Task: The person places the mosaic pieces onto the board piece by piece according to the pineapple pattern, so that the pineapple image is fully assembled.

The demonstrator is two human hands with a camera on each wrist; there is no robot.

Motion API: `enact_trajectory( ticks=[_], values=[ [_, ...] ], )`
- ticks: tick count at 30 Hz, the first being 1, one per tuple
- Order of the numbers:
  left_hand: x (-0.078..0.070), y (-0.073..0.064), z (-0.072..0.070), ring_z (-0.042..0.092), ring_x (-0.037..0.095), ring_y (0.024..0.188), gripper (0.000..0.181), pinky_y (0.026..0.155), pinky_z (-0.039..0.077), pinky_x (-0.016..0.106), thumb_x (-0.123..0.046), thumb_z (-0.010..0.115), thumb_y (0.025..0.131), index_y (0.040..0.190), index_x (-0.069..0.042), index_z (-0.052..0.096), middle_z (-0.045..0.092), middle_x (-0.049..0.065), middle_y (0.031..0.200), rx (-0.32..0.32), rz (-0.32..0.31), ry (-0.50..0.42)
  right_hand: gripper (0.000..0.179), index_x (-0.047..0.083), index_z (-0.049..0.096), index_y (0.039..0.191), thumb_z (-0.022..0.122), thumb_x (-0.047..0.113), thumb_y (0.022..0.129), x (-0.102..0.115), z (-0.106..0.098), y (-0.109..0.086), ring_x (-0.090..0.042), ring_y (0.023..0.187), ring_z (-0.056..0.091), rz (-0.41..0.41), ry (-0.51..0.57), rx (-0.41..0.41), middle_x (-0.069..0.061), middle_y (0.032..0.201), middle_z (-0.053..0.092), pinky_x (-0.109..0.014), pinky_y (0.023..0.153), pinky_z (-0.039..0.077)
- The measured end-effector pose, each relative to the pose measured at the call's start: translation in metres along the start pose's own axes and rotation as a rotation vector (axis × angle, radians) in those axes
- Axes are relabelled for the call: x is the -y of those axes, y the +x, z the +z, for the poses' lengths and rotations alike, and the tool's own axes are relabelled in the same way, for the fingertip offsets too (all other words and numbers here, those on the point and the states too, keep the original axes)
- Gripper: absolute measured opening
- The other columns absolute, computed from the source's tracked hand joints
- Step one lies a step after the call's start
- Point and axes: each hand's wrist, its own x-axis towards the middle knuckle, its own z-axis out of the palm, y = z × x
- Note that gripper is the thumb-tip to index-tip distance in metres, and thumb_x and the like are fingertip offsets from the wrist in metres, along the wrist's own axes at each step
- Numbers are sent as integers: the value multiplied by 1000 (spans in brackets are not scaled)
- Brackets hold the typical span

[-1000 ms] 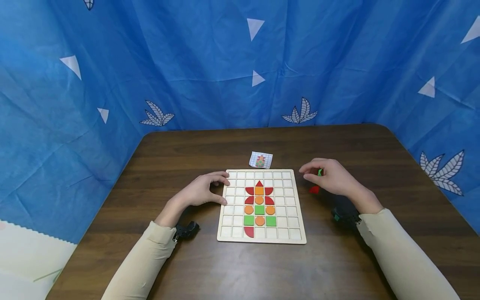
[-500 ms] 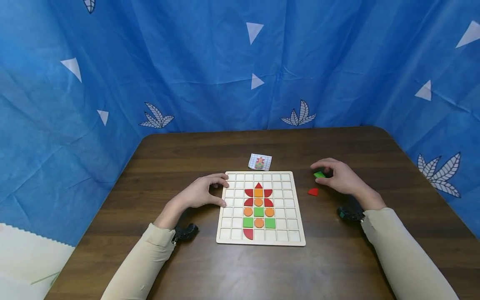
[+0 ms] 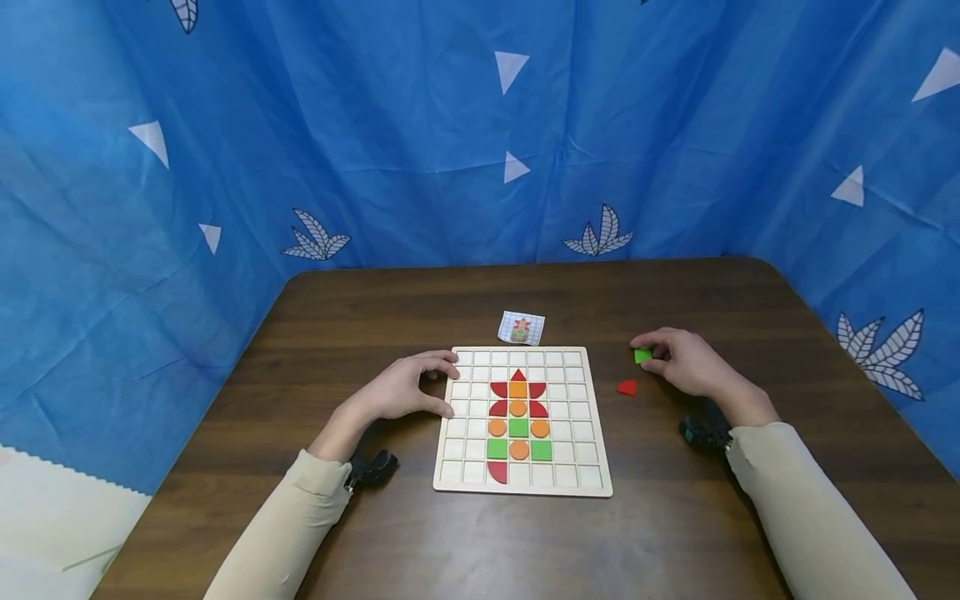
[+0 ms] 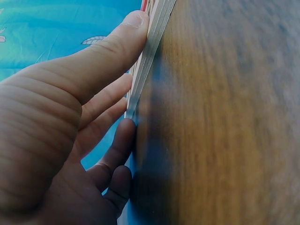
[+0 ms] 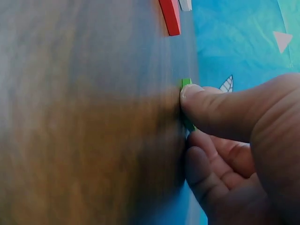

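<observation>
A pale wooden grid board (image 3: 566,475) lies mid-table in the head view, bearing a figure of red, orange and green tiles. At its left edge my left hand (image 3: 408,386) rests, thumb and fingertips touching the rim; the left wrist view has that thumb (image 4: 105,58) on the board's edge (image 4: 152,47). To the right of the board my right hand (image 3: 693,364) pinches a green square tile (image 3: 642,356) between thumb and fingers, low at the tabletop. The right wrist view has the thumb on this green tile (image 5: 186,81). A red quarter-round tile (image 3: 627,387) lies nearby.
Behind the board is a small printed card (image 3: 521,327) with a coloured pattern on a grid. The dark wooden table (image 3: 375,308) ends at a blue curtain (image 3: 420,125) at the back and sides. Both forearms carry black wrist cameras (image 3: 375,468).
My right hand has shifted right, off the red tile, and its thumb and fingers have closed on the green tile. The left hand stays at the board's edge.
</observation>
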Motion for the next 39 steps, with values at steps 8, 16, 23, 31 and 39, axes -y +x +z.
enact_trajectory(
  ticks=[8,16,23,31,39],
  values=[
    [0,0,1,54,23,134,51,111,47,43,-39,92,76,120,-24,71,53,-3,153,0,9,6,40,-1,59,140,63,8,101,7,2,-3,-42,115,59,-58,-108,-6,-27,133,59,-62,100,50],
    [3,1,1,51,21,138,51,113,46,43,-42,91,76,119,-26,70,53,-4,153,4,13,14,41,-1,56,142,63,10,102,11,4,-3,-41,119,60,-84,-122,-31,-27,135,59,-62,103,49],
    [5,2,2,51,21,138,50,113,46,43,-41,92,76,119,-26,70,53,-5,153,0,8,6,40,3,59,140,66,12,101,32,2,-7,-36,114,60,-89,-34,-48,-21,133,62,-57,101,53],
    [4,3,3,52,20,136,51,112,47,42,-42,92,75,118,-27,70,53,-6,153,1,9,15,39,4,64,135,72,9,97,63,13,-17,-28,105,62,-161,-7,-67,-15,125,66,-49,92,59],
    [5,3,2,54,19,132,50,111,47,41,-42,92,76,119,-27,70,53,-6,153,0,-8,22,42,6,67,132,78,9,91,96,31,-28,-21,99,64,-226,46,-17,-9,119,70,-40,88,61]
  ],
)
